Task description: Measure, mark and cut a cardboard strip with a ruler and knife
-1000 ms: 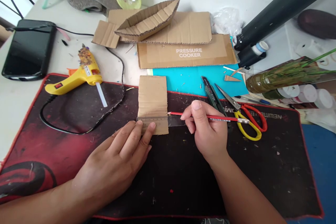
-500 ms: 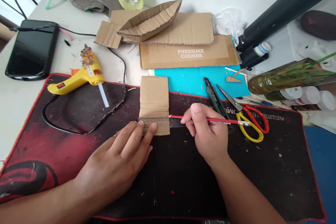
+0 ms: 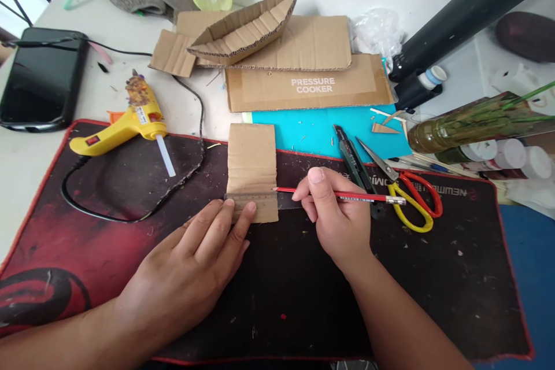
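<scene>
A small rectangular piece of cardboard point(image 3: 251, 153) lies on the dark mat. Across its lower part rests a clear ruler point(image 3: 288, 202), whose right end extends past the cardboard. My left hand point(image 3: 184, 263) lies over the ruler's left part, fingers stretched out and tips pressing it onto the cardboard. In my right hand point(image 3: 340, 222) is a red pencil point(image 3: 358, 196), pinched between thumb and fingers. Its point touches or hovers just over the cardboard's right edge, along the ruler's upper side.
A yellow glue gun point(image 3: 117, 130) with its cord lies left, near a black phone point(image 3: 43, 78). Scissors point(image 3: 414, 199) and a utility knife point(image 3: 353, 156) lie right. Behind are a boat-shaped cardboard piece point(image 3: 247, 32), a printed cardboard sheet point(image 3: 260, 89) and blue paper point(image 3: 299, 133).
My right hand has moved slightly left, bringing the pencil point from beside the cardboard to its right edge. The left hand stays on the ruler. The whole view has shifted a little.
</scene>
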A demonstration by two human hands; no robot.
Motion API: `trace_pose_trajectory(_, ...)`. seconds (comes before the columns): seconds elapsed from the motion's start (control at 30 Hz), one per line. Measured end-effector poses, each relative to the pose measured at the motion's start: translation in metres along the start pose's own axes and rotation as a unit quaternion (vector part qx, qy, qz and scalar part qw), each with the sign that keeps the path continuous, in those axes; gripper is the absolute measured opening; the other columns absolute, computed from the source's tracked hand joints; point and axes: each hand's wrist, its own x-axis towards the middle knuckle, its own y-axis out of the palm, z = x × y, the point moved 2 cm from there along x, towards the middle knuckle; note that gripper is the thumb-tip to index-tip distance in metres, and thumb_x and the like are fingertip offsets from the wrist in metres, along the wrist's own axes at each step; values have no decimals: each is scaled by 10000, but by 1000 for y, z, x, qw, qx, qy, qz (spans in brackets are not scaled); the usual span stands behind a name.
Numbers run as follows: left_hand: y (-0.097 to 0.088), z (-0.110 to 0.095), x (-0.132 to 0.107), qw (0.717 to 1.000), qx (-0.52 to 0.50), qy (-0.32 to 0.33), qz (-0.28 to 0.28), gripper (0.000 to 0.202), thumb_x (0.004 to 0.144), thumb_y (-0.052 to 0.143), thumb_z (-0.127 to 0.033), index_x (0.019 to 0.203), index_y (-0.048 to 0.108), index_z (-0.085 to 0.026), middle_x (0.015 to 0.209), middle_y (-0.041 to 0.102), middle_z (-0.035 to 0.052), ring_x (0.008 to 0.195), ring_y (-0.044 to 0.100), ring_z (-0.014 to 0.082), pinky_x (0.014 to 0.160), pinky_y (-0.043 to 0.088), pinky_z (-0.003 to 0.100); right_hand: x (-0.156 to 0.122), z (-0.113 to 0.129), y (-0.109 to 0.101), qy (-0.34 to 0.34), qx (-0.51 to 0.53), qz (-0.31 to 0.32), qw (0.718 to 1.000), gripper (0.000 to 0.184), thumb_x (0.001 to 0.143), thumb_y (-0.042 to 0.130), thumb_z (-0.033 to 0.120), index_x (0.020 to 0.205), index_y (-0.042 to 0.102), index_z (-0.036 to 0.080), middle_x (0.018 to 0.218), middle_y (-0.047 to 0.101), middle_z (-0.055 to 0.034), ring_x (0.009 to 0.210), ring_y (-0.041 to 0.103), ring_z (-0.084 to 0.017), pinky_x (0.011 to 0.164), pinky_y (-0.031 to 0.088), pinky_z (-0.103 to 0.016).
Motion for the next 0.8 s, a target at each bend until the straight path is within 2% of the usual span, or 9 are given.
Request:
trace_pose_trajectory(0.53, 1, -1, -1, 1000, -3, 1, 1, 432, 1150, 510, -212, 1528, 593, -20, 1292, 729, 193, 1202, 724, 311, 907, 605, 390, -1, 0, 0, -12, -2, 14, 1000, 442, 1148, 627, 425, 777, 741, 213, 606, 545, 51, 504, 474, -86, 496, 340, -276)
trace_pose_trajectory(0.8, 0, -1, -1, 1000, -1, 4, 3, 435, 1132, 527, -198, 1518, 607, -13, 1272, 741, 193, 1196, 725, 302, 908, 604, 381, -1, 0, -1, -10, -11, 11, 1000, 434, 1141, 631, 436, 779, 750, 229, 604, 558, 41, 507, 480, -107, 540, 406, -302)
